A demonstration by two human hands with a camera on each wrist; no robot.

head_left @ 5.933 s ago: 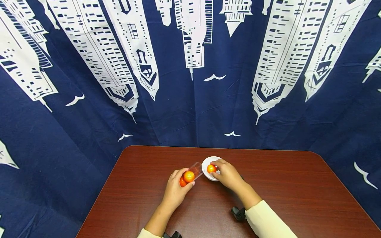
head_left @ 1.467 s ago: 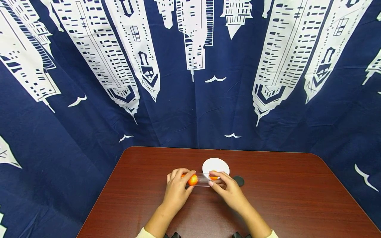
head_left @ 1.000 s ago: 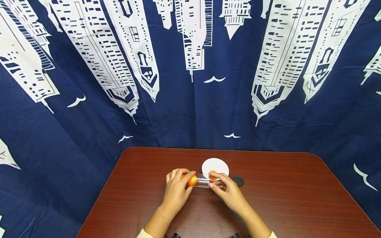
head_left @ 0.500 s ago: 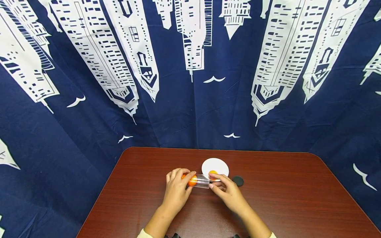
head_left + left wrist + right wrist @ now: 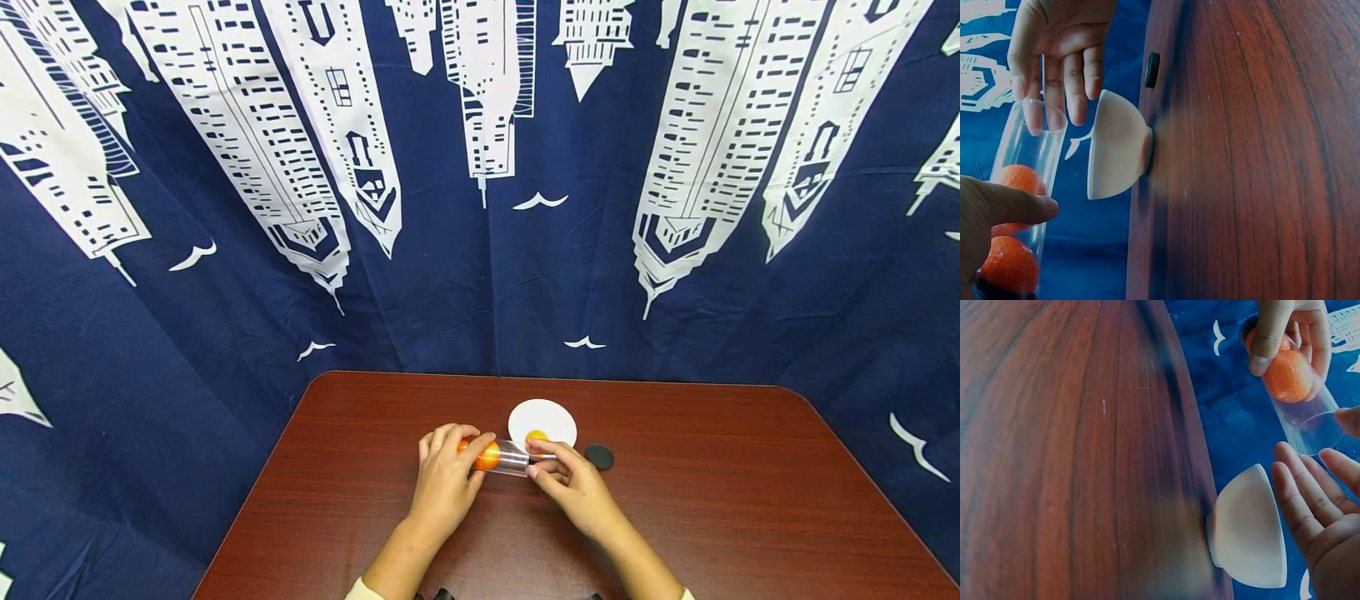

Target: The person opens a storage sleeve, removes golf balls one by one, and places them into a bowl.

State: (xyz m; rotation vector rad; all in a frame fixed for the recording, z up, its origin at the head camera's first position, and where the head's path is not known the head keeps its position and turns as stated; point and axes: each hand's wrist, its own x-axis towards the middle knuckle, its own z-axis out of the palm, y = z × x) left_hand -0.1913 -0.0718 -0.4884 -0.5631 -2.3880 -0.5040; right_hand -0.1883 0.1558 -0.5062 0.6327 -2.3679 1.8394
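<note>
A clear plastic tube (image 5: 513,457) with a dark end lies sideways between the two hands. My left hand (image 5: 446,467) grips its closed end, the thumb lying across the tube. Inside are small oranges (image 5: 1010,265), bunched at the left hand's end and partly covered by its fingers. At the tube's open rim, my right hand (image 5: 566,475) holds it lightly, thumb on one side and index finger on the other; the other fingers extend loosely. Just behind the right fingers, a white bowl (image 5: 542,415) contains another small orange (image 5: 537,436).
A black round lid (image 5: 600,456) lies on the brown wooden table (image 5: 712,467), right of the bowl. Beyond the table's far edge hangs a dark blue cloth (image 5: 450,300) printed with white buildings and birds.
Earlier, the right hand held an orange over the bowl; now it is at the tube's rim. The bowl shows one orange. Over the last second the tube's open end tips slightly toward me.
</note>
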